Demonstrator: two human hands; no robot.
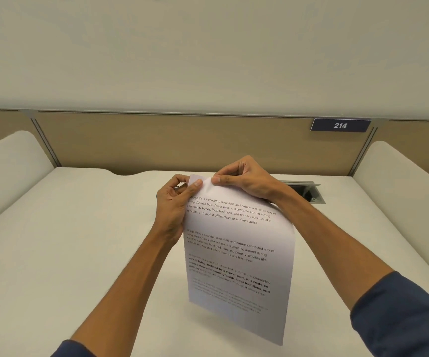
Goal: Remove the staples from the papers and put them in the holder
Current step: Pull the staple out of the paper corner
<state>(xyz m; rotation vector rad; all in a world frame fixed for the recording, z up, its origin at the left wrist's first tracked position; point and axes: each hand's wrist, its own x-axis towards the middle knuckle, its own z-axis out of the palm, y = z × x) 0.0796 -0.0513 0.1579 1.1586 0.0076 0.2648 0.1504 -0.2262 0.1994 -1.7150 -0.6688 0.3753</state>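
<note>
A set of white printed papers hangs upright above the white desk, lifted off its surface. My left hand pinches the top left corner, thumb on the front of the sheet. My right hand pinches the top edge just to the right of it, fingertips close to the left thumb. A small dark metallic bit shows between my left fingers behind the corner; I cannot tell what it is. No staple is clearly visible, and no holder is in view.
A tan partition with a dark plate reading 214 closes the back of the desk. White curved side panels stand left and right. An open grey cable hatch sits in the desk behind my right forearm.
</note>
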